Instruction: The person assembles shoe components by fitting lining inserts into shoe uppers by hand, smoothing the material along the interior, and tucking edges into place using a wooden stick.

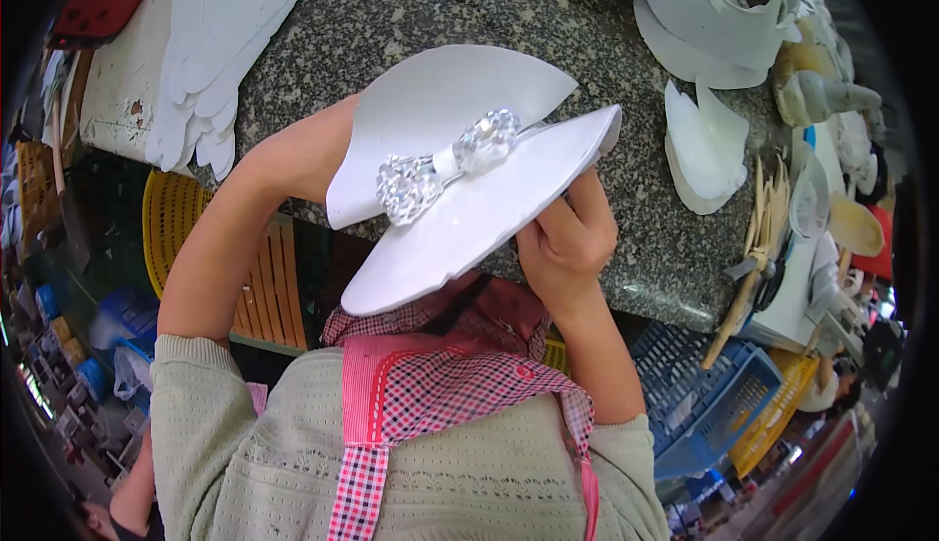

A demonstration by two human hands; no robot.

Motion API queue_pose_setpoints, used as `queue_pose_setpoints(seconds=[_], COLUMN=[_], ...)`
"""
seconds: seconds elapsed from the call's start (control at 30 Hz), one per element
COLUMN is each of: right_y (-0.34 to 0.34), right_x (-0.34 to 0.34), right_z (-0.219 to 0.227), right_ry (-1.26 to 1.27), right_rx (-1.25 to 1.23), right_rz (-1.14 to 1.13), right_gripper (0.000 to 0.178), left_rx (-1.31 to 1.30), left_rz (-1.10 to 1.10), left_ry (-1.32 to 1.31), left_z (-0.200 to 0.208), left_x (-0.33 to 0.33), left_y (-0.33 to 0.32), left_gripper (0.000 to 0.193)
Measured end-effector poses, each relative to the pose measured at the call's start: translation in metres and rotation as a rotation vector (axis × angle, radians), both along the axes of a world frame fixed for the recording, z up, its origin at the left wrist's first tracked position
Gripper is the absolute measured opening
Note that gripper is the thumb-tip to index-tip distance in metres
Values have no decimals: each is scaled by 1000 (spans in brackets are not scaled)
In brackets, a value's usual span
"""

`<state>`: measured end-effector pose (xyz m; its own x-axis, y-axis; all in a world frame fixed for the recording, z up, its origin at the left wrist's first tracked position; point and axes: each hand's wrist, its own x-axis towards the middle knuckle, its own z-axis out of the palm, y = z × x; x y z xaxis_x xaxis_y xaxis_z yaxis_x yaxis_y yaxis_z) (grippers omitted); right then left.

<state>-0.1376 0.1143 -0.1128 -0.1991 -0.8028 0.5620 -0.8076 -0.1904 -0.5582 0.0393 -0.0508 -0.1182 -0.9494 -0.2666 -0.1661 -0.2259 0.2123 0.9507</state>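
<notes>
Above the front part of the stone worktop [548, 62] is a smooth white piece shaped like a slipper, made of a broad curved upper sheet [430, 91] and a long oval lower part [469, 233]. A sparkling crystal bow [445, 164] with a white band at its middle sits between the two parts. My right hand [577, 233] is closed on the right edge of the oval part, fingers behind it. My left wrist [328, 145] goes in behind the upper sheet, which hides my left hand and its fingers.
Flat white cut pieces [210, 52] are stacked at the far left. More white curved pieces [704, 150] lie on the right, beside thin wooden sticks [768, 213] and tools. Below the worktop are a blue crate [704, 394], a yellow basket [168, 218] and a slatted wooden stool [274, 292].
</notes>
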Motion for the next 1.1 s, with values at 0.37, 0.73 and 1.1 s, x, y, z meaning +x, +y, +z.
queue_pose_setpoints(seconds=[0.37, 0.73, 1.1], right_y=[5, 4, 20], right_x=[-6, -15, -2], right_z=[-2, 4, 27], right_ry=[-58, -147, -1250], right_rx=[191, 236, 23], right_rz=[7, 37, -51], right_gripper=[24, 26, 22], left_rx=[-554, -345, -398], left_rz=[-45, -117, -105], left_ry=[255, 113, 143], left_z=[-1, -23, 4], left_x=[-9, -14, -31], left_y=[5, 11, 16], left_gripper=[57, 49, 47])
